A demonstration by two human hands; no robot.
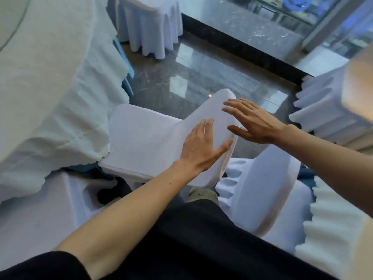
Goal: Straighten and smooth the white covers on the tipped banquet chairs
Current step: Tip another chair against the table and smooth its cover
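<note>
The stretchy white fabric cover (161,138) on the tipped chair's back is being smoothed. Both the left hand (201,146) and right hand (254,122) are spread flat, fingers apart, nothing gripped. Next, an outward sweep toward the edges seems called for.

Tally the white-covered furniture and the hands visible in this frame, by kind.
Covered chairs: 5
Draped table: 1
Hands: 2, left hand, right hand
Total: 8

glossy grey marble floor (203,77) mirrors pale window light; round white-clothed table (50,81) at nine o'clock, glass wall (282,15) at one o'clock.
</note>
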